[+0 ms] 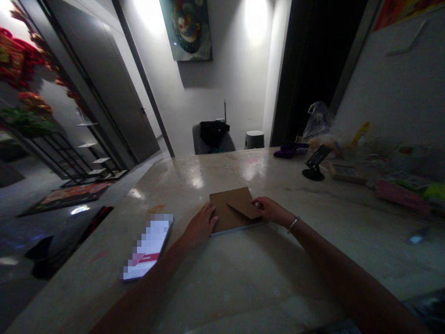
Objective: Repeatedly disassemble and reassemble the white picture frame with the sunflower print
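Box point(222, 219): shallow, brown inside, pale along its near edge; flat on the table point(222, 278), between the two hands.
Card point(243, 207): brown, stiff, tilted above the box, its left corner over the box's middle. Whether it is joined to the box, cannot tell.

Surroundings, left: lit screen point(153, 246), partly pixelated, with a red band; flat, just beside the left forearm. Orange mark on the table above it. Beyond the table, a patterned mat point(69, 197) and a dark rack point(55, 153) on the floor.
Surroundings, far side: chair point(225, 143) with black cloth point(211, 131) over it; pale bin point(255, 140) to its right; picture point(192, 32) on the wall.
Surroundings, right: purple item point(288, 150); black stand point(314, 163), upright on a round base; clear plastic bag point(320, 123); small frame point(346, 173); pink item point(401, 195); yellow-green item point(436, 191); small device point(416, 237) with a lit face, nearer the person.
Obstructions: left hand covers part of the box's left edge; right fingers cover the card's right end.

Left hand point(201, 223): palm down, open, fingers slightly bent over the box's left edge, thumb toward its near side; forearm in from lower left.
Right hand point(269, 209): closed in a pinch on the card's right end, fingers pointing left; forearm in from lower right, bracelet point(294, 224) at the wrist.
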{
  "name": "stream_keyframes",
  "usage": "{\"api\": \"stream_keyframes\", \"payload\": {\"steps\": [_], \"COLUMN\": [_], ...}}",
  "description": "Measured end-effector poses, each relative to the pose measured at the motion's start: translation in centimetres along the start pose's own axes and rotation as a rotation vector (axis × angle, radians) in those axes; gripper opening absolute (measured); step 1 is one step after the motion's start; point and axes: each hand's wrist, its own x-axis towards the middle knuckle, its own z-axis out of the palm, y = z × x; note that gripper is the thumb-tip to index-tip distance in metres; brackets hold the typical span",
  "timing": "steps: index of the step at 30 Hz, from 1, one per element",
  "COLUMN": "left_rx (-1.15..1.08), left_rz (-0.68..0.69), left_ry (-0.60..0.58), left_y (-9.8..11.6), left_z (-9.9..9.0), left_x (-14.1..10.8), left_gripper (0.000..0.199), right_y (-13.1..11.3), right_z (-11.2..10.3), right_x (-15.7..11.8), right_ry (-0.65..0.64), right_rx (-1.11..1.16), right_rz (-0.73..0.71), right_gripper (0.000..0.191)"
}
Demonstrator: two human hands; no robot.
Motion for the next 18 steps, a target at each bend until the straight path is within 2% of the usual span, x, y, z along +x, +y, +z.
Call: {"api": "stream_keyframes", "payload": {"steps": [6, 12, 14, 18], "left_rx": [-0.005, 0.012, 0.015, 0.006], "left_rz": [0.009, 0.006, 0.011, 0.027], "left_ry": [-0.028, -0.031, -0.032, -0.004], "left_y": [0.22, 0.12, 0.03, -0.2], "left_z": [-0.32, -0.21, -0.2, -0.23], "left_x": [0.0, 0.03, 0.13, 0.39], "left_gripper": [0.045, 0.052, 0.052, 0.045], "right_y": [0.28, 0.72, 0.76, 0.79], "right_z": [0.1, 0.3, 0.31, 0.52], "right_x": [-0.03, 0.22, 0.32, 0.53], "right_ry": [-0.043, -0.097, -0.069, 0.099], "right_rx": [0.008, 0.012, -0.02, -0.149], "right_rz": [0.016, -0.013, -0.033, -0.116], "right_gripper": [0.04, 0.048, 0.044, 0.029]}}
